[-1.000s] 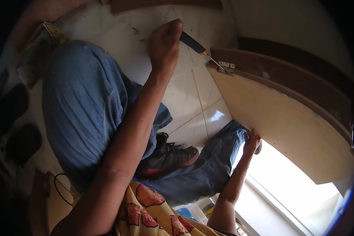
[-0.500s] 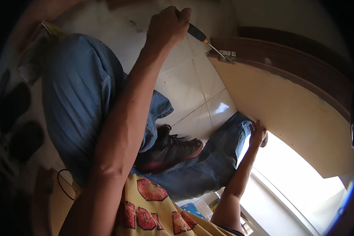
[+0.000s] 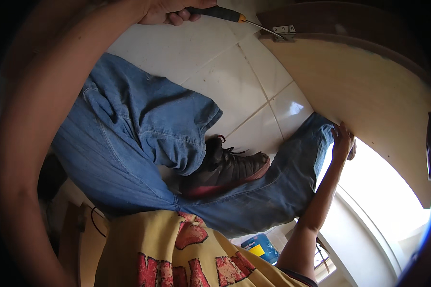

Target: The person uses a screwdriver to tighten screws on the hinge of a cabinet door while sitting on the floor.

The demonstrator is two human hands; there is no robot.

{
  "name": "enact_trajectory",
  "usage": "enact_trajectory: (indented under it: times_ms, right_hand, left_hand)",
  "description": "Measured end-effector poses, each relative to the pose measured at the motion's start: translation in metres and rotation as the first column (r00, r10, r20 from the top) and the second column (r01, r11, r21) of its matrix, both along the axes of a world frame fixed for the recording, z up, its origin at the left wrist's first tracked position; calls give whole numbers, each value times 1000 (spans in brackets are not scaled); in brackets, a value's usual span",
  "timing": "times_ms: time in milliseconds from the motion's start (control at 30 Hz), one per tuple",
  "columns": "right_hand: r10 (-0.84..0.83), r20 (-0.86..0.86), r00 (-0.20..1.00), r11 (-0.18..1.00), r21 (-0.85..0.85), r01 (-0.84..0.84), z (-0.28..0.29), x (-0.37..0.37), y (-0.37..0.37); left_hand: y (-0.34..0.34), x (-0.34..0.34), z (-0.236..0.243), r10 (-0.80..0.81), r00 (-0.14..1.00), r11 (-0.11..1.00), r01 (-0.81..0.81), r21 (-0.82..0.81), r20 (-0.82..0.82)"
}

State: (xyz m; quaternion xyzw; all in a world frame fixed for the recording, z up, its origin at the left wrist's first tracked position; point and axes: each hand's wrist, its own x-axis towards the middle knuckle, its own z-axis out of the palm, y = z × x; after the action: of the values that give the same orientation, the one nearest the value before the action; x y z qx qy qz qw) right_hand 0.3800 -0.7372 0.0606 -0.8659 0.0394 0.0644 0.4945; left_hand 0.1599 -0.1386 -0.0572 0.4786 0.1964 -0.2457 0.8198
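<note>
My left hand (image 3: 170,10) is at the top edge, shut on a screwdriver (image 3: 225,13) with a black and orange handle. Its metal shaft points right, with the tip at a small silver hinge (image 3: 283,31) on the corner of a light wooden panel (image 3: 364,91). My right hand (image 3: 344,141) grips the panel's lower edge, next to my right knee. The panel slants from the top centre down to the right edge.
I sit on a white tiled floor (image 3: 234,81) in blue jeans (image 3: 143,129), with a dark shoe (image 3: 230,167) tucked under my leg. A dark wooden frame (image 3: 349,19) runs behind the panel. A blue box (image 3: 259,248) lies near my right elbow. Bright window light fills the lower right.
The view has tilted, so my left hand and the screwdriver now sit higher, at the top edge. The screwdriver tip stays at the hinge. My right hand keeps its hold on the panel.
</note>
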Motion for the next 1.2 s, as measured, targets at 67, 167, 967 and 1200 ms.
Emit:
enact_trajectory:
  times_ms: [67, 167, 967, 1200]
  right_hand:
    - [-1, 2, 1000, 1000, 24, 1, -3, 2, -3]
    - [-8, 17, 1000, 997, 79, 7, -6, 0, 4]
    - [-60, 24, 998, 997, 50, 58, -7, -8, 37]
    - [-50, 41, 998, 997, 69, 47, -3, -3, 16]
  left_hand:
    - [-14, -9, 4, -92, 916, 801, -165, 575, 390]
    - [-26, -25, 0, -250, 705, 551, -460, 696, 664]
    - [6, -2, 24, -93, 916, 844, -136, 519, 390]
    - [-8, 2, 26, -50, 998, 993, 52, 106, -23]
